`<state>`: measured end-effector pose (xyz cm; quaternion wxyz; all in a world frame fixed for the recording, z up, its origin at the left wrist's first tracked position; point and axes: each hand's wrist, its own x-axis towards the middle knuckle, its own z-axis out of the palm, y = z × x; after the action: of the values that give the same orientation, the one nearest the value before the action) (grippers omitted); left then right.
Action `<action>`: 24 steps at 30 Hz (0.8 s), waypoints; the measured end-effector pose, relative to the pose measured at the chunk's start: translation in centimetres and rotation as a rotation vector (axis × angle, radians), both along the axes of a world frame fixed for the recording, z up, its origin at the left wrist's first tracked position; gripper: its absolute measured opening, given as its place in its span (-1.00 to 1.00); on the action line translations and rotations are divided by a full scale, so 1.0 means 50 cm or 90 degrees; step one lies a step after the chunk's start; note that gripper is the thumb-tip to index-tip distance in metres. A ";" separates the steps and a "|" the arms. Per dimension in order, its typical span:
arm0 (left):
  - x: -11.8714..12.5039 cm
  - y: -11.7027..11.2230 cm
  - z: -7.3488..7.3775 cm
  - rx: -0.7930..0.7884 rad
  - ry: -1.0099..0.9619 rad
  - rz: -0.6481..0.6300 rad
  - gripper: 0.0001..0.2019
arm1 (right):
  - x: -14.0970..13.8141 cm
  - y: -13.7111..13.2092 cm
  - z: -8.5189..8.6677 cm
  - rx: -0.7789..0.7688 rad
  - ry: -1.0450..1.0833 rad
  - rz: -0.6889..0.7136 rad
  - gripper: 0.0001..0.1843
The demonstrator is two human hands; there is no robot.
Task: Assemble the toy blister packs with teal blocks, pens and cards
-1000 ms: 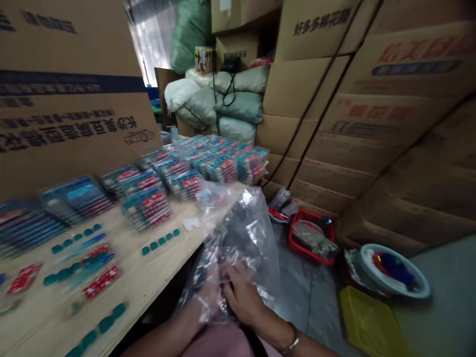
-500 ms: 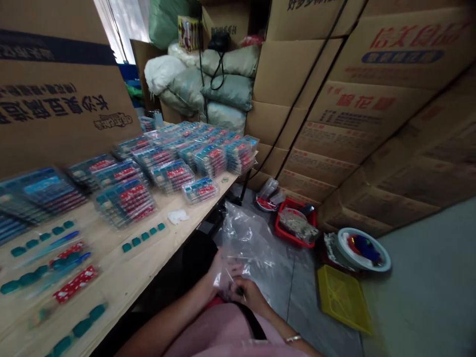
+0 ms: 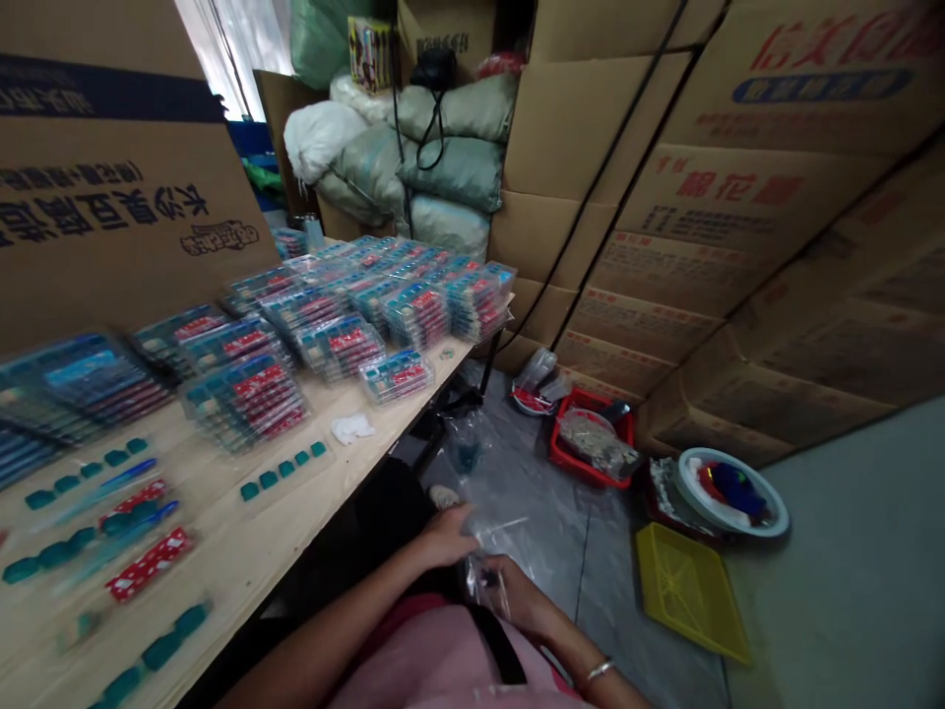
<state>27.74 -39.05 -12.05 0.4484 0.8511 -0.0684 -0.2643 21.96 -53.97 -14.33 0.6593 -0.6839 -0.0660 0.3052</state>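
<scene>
In front of my lap, a crumpled clear plastic bag (image 3: 496,532) is bunched between my two hands. My left hand (image 3: 447,537) is closed at its upper left edge, fingers pressed together. My right hand (image 3: 515,591) grips its lower part close to my body, and the film hides some of those fingers. To the left, the wooden table (image 3: 373,458) carries stacks of clear trays (image 3: 247,402) packed with teal and red pieces. A small single tray (image 3: 397,375) lies near the table edge, with a crumpled white tissue (image 3: 352,427) closer to me.
Loose trays with teal pieces (image 3: 283,472) lie on the near tabletop. On the floor stand a red basket (image 3: 591,478), a pale blue basin (image 3: 775,512) and a yellow tray (image 3: 690,596). Cardboard boxes (image 3: 568,128) wall the right side; filled sacks (image 3: 450,172) are piled behind.
The clear plastic bag, spread wide in front of me before, is now gathered small between my hands. My left hand has moved slightly up; my right hand has shifted a little right.
</scene>
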 end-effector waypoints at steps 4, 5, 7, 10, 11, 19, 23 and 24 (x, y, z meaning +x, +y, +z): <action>0.022 -0.041 -0.040 0.016 0.003 -0.042 -0.49 | -0.012 -0.048 -0.022 0.062 0.249 -0.160 -0.72; 0.022 -0.047 -0.046 0.022 0.002 -0.042 -0.52 | -0.011 -0.061 -0.029 0.080 0.304 -0.182 -0.72; 0.023 -0.053 -0.056 0.029 -0.001 -0.034 -0.56 | -0.001 -0.085 -0.040 0.111 0.367 -0.215 -0.70; 0.035 -0.046 -0.066 0.024 -0.019 -0.013 -0.56 | 0.039 -0.117 -0.043 0.182 0.407 -0.256 -0.66; 0.044 -0.038 -0.069 0.013 -0.042 0.014 -0.55 | 0.060 -0.126 -0.040 0.221 0.419 -0.263 -0.65; 0.130 0.066 -0.134 0.049 -0.340 0.236 -0.77 | 0.307 -0.180 -0.062 0.417 0.398 -0.303 -0.68; 0.132 0.079 -0.183 0.103 -0.372 0.171 -0.63 | 0.432 -0.199 -0.143 0.427 0.391 -0.350 -0.75; 0.133 0.080 -0.195 0.111 -0.378 0.159 -0.59 | 0.462 -0.201 -0.168 0.426 0.388 -0.360 -0.77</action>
<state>34.41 -35.04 -21.78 0.3631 0.9281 -0.0682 0.0470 45.08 -64.01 -22.72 0.8872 -0.3080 0.2216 0.2627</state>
